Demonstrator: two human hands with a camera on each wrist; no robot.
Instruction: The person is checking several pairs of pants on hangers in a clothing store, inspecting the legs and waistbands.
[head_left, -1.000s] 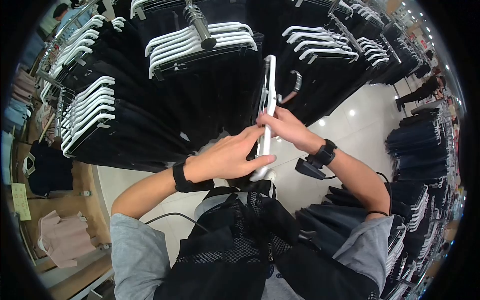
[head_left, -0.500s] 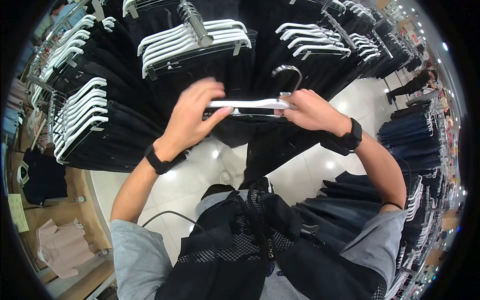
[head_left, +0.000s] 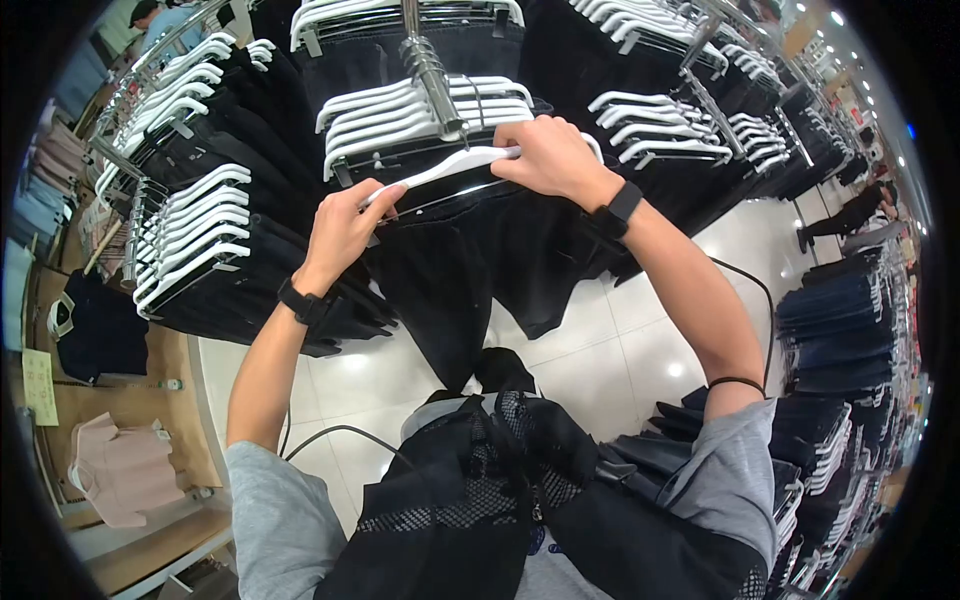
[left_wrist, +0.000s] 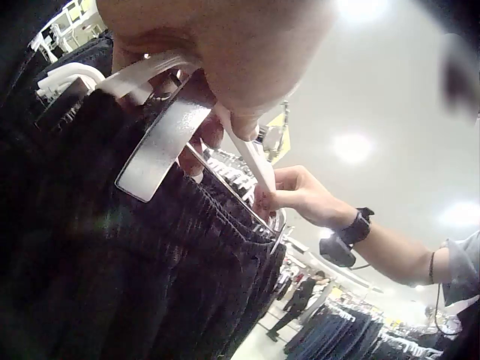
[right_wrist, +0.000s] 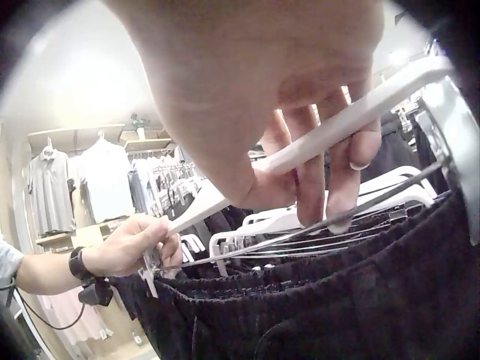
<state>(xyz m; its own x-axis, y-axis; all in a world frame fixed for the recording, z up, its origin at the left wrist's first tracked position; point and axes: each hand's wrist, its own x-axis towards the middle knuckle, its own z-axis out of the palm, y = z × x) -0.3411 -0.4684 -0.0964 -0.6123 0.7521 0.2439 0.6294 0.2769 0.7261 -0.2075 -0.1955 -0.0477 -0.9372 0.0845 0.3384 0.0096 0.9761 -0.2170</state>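
Note:
Both hands hold a white clip hanger [head_left: 452,166] crosswise at the front of the middle rack. Black trousers [head_left: 440,265] hang from it, their waistband stretched along the lower metal bar [right_wrist: 300,241]. My left hand [head_left: 343,228] pinches the hanger's left end between thumb and fingers, right by a metal clip [left_wrist: 163,150]. Toward the other end, the fingers of my right hand [head_left: 553,160] curl over the top bar. The hanger's middle lies close below the end of the metal rail [head_left: 440,95], and its hook overlaps that rail end in the head view.
Behind it, several white hangers [head_left: 390,120] with dark trousers fill the same rail. More loaded racks stand left [head_left: 200,215] and right [head_left: 665,125]. Jeans [head_left: 835,320] hang at far right; a pink shirt [head_left: 125,468] is displayed at lower left.
The hanger has swung from pointing away from me to crosswise, then moved forward to the rail end. My left hand has shifted out to its left end.

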